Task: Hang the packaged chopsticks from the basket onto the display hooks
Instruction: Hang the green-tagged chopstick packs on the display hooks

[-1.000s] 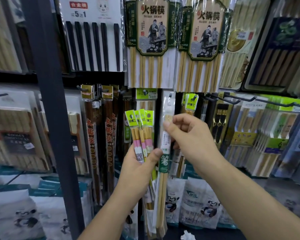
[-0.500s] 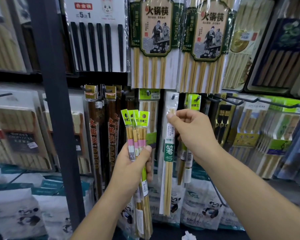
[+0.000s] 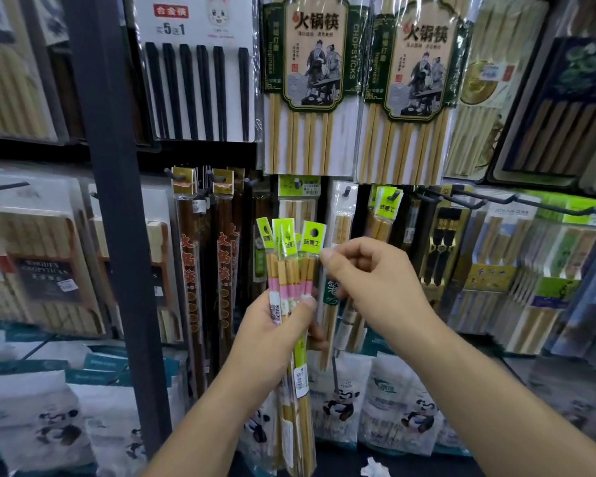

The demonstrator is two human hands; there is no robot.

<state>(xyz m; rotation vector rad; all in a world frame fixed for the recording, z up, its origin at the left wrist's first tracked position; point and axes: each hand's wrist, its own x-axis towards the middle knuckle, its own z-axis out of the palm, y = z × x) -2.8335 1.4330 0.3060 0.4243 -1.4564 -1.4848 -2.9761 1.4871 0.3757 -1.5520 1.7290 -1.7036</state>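
Note:
My left hand (image 3: 272,335) grips a bundle of chopstick packs (image 3: 291,270) with lime-green header tags and pink bands, held upright in front of the display. My right hand (image 3: 369,280) is beside the bundle's top, fingers curled, thumb and forefinger pinching the right edge of the rightmost pack. Behind it a slim white pack with a green label (image 3: 341,228) hangs on a display hook (image 3: 347,191). One more green-tagged pack (image 3: 386,204) hangs on the hook to its right. The basket is out of view.
A dark upright post (image 3: 117,235) stands at left. Large hot-pot chopstick packs (image 3: 307,80) hang above, and long dark-wood packs (image 3: 190,270) hang left of the bundle. Long black hooks (image 3: 461,201) jut out at right. Panda-printed bags (image 3: 344,401) lie below.
My right hand let go of the slim white pack, which now hangs on its hook, and moved left to the top of the bundle. My left hand raised the bundle.

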